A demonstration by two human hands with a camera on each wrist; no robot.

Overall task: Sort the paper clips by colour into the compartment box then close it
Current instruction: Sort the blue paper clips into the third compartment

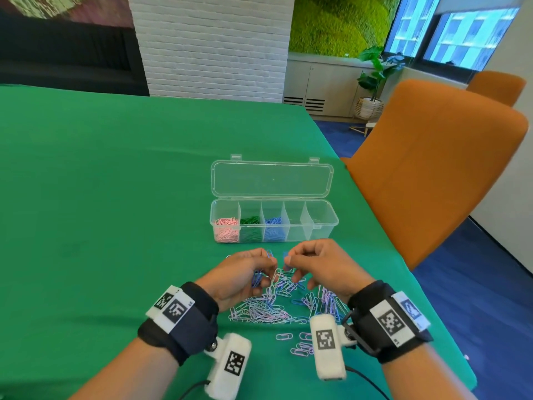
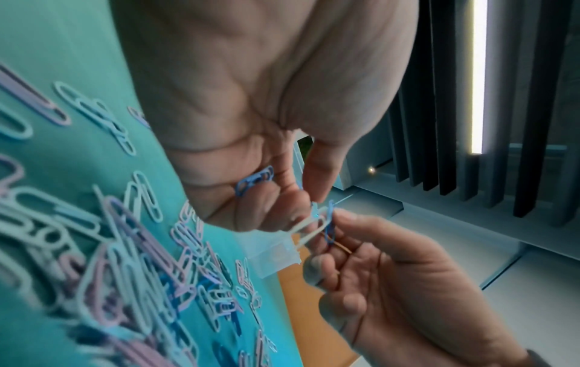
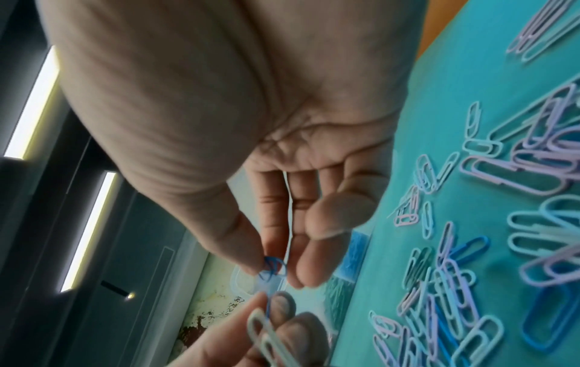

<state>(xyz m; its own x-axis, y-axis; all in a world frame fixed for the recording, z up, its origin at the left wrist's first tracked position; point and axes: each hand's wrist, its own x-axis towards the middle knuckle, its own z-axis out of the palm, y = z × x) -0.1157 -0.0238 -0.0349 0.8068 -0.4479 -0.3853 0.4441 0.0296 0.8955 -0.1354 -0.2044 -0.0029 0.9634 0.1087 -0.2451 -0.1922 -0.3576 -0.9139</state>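
The clear compartment box stands open with its lid laid flat behind it. Pink, green and blue clips fill its three left compartments; the two right ones look empty. A pile of pale blue, lilac and white paper clips lies in front of it. Above the pile, my left hand holds several blue clips in its palm and pinches a white clip. My right hand pinches a blue clip that hooks into the white one.
A green cloth covers the table, whose right edge runs close past the box. An orange chair stands by that edge. A few loose clips lie near my wrists.
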